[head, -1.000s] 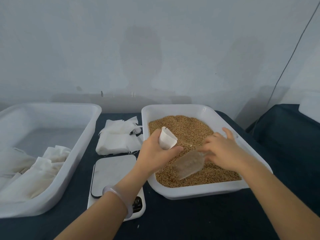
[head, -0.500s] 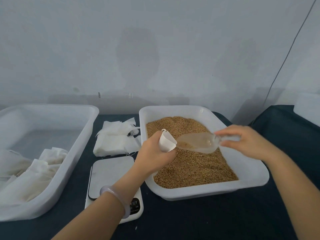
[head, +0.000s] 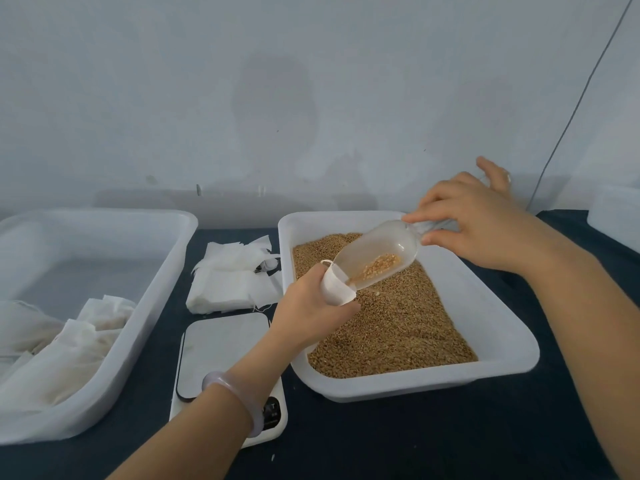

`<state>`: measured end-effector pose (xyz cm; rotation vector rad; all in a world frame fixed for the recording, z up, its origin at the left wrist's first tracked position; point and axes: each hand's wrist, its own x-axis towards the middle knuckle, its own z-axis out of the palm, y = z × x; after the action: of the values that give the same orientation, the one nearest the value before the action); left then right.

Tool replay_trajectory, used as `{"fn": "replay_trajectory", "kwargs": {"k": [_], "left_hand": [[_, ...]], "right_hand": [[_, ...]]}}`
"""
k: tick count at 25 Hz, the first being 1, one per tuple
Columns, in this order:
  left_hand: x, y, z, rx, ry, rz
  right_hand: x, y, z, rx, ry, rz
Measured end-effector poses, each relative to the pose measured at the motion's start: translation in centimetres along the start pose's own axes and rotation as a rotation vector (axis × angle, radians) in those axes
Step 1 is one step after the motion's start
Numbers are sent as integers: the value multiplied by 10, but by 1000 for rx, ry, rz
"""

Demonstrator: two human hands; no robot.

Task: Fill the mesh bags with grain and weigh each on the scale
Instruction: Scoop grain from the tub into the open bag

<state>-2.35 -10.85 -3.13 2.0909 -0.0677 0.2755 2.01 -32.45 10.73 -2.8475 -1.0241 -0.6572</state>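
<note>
Left fingers (head: 305, 284) grip a mostly hidden mesh bag (head: 334, 289); right fingers (head: 429, 216) pinch the scoop's (head: 377, 251) covered handle.

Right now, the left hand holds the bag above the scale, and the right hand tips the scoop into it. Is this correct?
Not quite. The left hand holds the bag above the tray of grain, not the scale, which lies further left. The head view shows this. The right hand does tip the scoop into the bag.
</note>
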Motion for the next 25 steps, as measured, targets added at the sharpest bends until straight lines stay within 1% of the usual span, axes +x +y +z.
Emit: {"fn": "replay_trajectory", "kwargs": {"k": [4, 8, 10, 12, 14, 16, 18, 21, 23, 25], "left_hand": [[-1, 1, -2, -38, 3, -30], [-2, -1, -2, -65, 21, -32], [-2, -2, -2, -75, 31, -36], [-2, -3, -2, -127, 37, -48], [-2, -3, -2, -213, 45, -56], [-3, -3, -3, -252, 55, -48], [-2, -4, -3, -247, 69, -33], [-2, -7, -2, -242, 92, -25], [-2, -6, -2, -238, 90, -20], [-2, -6, -2, -235, 84, -14]], "right_hand": [[4, -9, -3, -52, 80, -57], [8, -10, 0, -76, 112, -99], [7, -1, 4, -31, 97, -66], [2, 14, 9, 65, 46, 65], [-5, 22, 23, 73, -70, 186], [-13, 16, 48, -33, -220, 172], [-20, 0, 76, -91, -319, 93], [-25, -21, 106, -74, -341, 4], [-29, -22, 117, 4, -356, 31], [-34, -12, 120, 106, -368, 109]]}}
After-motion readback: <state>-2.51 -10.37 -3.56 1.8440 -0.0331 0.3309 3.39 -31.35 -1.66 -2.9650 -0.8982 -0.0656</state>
